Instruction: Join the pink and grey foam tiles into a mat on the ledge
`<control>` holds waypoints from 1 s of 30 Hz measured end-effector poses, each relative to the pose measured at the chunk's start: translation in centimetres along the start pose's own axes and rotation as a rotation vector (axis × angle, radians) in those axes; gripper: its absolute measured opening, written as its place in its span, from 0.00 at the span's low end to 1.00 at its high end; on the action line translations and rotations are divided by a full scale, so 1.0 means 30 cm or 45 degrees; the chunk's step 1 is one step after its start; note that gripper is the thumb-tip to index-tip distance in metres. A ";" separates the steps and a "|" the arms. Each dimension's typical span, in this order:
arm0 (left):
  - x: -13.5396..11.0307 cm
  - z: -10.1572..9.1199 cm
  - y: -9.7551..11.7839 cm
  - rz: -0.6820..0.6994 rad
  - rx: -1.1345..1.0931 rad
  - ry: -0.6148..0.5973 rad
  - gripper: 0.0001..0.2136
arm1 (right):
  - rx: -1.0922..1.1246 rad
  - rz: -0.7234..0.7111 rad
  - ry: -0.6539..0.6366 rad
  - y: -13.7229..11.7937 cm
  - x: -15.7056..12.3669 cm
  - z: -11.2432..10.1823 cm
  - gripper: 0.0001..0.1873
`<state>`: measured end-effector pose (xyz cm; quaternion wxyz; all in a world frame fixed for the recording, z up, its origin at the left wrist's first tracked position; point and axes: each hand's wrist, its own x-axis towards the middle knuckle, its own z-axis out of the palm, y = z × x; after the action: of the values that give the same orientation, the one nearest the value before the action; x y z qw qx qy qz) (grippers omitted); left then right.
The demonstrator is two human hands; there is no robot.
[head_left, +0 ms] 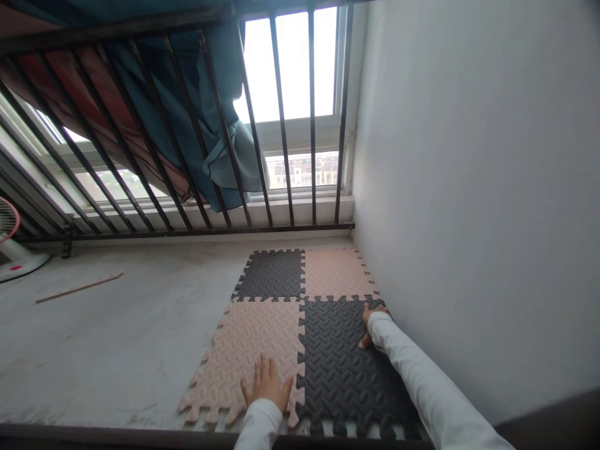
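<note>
My left hand [266,386] rests with spread fingers on the near part of a beige foam floor tile [257,334]. At the far right edge of the near dark grey foam tile [342,369], by the wall, lies my right hand [372,322]; its thumb is stretched out and its other fingers are partly hidden. Behind these are a second dark grey tile [272,275] on the left and a second beige tile [340,274] on the right. The tiles have toothed edges and sit side by side in a checkered square. Neither hand holds anything.
A white wall [469,175] runs along the right side. Dark metal railing [285,119] stands at the back, with blue and red cloth [187,119] behind it. A thin wooden strip [79,289] and a fan [16,256] are on the concrete floor [117,350].
</note>
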<state>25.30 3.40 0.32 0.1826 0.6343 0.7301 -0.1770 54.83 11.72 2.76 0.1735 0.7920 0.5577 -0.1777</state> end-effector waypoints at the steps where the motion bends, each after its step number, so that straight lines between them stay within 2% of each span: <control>1: -0.039 0.026 0.015 0.050 0.014 -0.020 0.34 | -0.035 0.033 -0.045 0.000 -0.020 0.007 0.71; 4: -0.106 0.070 0.052 0.178 0.045 -0.036 0.33 | -0.068 -0.014 0.001 -0.010 -0.120 0.035 0.56; 7: -0.131 0.061 0.071 0.208 0.104 0.020 0.32 | -0.051 -0.188 0.235 -0.032 -0.257 0.090 0.40; 10: -0.142 0.033 0.059 0.243 0.108 0.056 0.29 | 0.044 -0.291 0.232 -0.048 -0.394 0.166 0.37; 15: -0.144 0.030 0.003 0.360 0.035 0.066 0.25 | 0.101 -0.194 0.182 -0.023 -0.545 0.280 0.37; 18: -0.143 0.036 -0.015 0.392 0.014 0.050 0.25 | 0.091 -0.091 0.188 0.012 -0.585 0.315 0.36; 21: -0.137 0.029 -0.017 0.406 0.012 0.029 0.25 | 0.070 -0.049 0.165 0.041 -0.601 0.314 0.34; 30: -0.074 0.006 0.002 0.440 0.044 -0.048 0.19 | -0.163 -0.177 0.091 0.033 -0.595 0.214 0.29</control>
<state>25.67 1.41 1.25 0.2129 0.7500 0.6034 -0.1675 49.60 -6.30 5.68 0.1910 0.7446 0.6272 -0.1251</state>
